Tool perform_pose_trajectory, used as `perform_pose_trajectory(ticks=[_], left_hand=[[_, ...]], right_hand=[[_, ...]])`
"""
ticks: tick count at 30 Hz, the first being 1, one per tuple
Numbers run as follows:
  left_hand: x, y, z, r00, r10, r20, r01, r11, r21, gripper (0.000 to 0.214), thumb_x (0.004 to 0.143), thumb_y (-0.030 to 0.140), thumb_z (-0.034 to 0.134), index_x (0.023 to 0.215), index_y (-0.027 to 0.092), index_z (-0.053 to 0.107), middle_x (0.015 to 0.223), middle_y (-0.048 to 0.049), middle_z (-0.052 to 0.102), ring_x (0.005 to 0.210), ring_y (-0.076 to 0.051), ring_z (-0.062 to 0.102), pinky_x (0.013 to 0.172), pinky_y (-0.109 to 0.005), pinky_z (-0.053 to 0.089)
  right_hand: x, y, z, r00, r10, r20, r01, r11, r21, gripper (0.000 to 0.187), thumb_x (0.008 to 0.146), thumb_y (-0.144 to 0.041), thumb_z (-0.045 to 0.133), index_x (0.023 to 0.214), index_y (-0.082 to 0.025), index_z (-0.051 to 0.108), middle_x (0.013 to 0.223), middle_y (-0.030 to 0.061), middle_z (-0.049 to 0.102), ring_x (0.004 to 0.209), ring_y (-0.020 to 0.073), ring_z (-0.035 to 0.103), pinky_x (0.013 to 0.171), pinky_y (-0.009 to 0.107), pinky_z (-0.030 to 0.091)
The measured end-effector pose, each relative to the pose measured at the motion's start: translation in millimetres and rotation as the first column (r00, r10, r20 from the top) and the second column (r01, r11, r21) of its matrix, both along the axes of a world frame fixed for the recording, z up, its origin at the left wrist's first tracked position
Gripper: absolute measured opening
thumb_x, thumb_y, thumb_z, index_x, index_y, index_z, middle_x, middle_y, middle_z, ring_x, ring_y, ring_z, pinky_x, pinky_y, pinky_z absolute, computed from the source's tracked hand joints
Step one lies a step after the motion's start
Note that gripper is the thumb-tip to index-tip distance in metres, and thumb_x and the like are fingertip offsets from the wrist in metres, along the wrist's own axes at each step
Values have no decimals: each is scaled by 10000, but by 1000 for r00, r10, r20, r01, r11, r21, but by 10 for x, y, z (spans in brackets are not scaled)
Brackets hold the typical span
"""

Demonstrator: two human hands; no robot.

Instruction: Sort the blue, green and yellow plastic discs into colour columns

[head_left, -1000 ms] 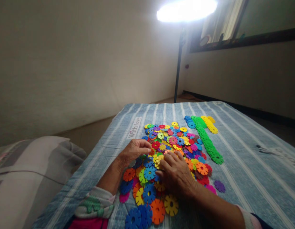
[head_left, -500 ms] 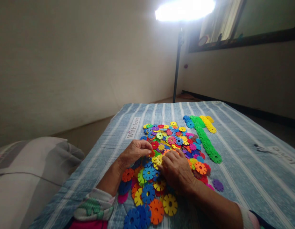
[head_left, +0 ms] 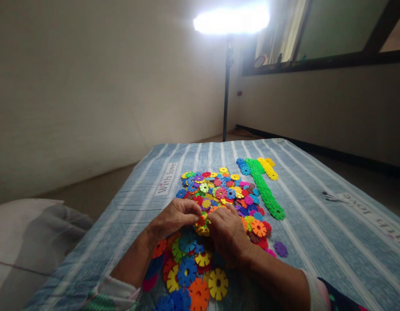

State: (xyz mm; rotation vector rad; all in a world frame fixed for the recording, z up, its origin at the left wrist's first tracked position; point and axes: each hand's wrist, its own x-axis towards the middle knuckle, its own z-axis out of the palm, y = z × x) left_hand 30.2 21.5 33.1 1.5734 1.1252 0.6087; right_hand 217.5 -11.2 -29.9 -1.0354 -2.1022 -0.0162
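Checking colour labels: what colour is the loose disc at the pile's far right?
Purple; the disc shows best in the head view.

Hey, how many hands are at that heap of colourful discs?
2: the left hand at the left side of the heap, the right hand beside it, over the discs.

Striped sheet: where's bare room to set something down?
Free: between green strip and right-side lettering; also between disc pile and sheet's far edge. Crowded: the pile, around left hand and right hand.
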Motion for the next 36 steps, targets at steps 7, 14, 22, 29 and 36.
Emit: perform_pose_trajectory(ticks=[7, 14, 22, 29, 36], left_hand=[[-45, -8, 73, 997, 76, -30, -75, 997, 36, 146, 637, 252, 658, 719, 131, 655, 621, 9, 616, 586, -102, 518, 573, -217, 390], [-363, 145, -36, 920, 278, -277, -218, 949, 227, 183, 616, 286, 590, 699, 130, 639, 537, 30, 534, 497, -100, 446, 487, -226, 317], [-544, 154, 24, 776, 262, -574, -105, 951, 292, 107, 563, 244, 567, 610, 161, 616, 538, 28, 550, 534, -128, 495, 500, -228, 320], [-370, 77, 103, 712, 127, -690, 20, 980, 200, 192, 572, 215, 554, 682, 160, 702, 567, 15, 605, 545, -133, 513, 505, -225, 323], [-251, 34, 132, 654, 94, -751, 102, 972, 211, 150, 558, 174, 543, 629, 169, 675, 553, 24, 591, 549, -123, 510, 498, -216, 303]], right_hand=[[43, 7, 60, 998, 38, -58, -39, 999, -15, 171, 829, -101, 443, 696, -193, 499, 681, 10, 558, 673, 157, 472, 739, 309, 330], [44, -15, 81, 997, 62, -50, -61, 998, 24, 171, 821, -94, 438, 692, -193, 491, 685, 18, 555, 679, 160, 455, 754, 310, 327], [32, -21, 52, 999, 39, -14, -38, 998, 54, 177, 820, -99, 440, 678, -191, 492, 676, 17, 547, 675, 158, 444, 763, 318, 329], [33, -16, 33, 999, 40, 7, -40, 998, 52, 187, 844, -106, 438, 691, -193, 502, 685, 14, 551, 695, 157, 458, 808, 330, 329], [44, -9, 18, 999, 37, 19, -38, 998, 58, 182, 842, -107, 442, 698, -196, 510, 698, 16, 555, 707, 160, 458, 827, 335, 331]])
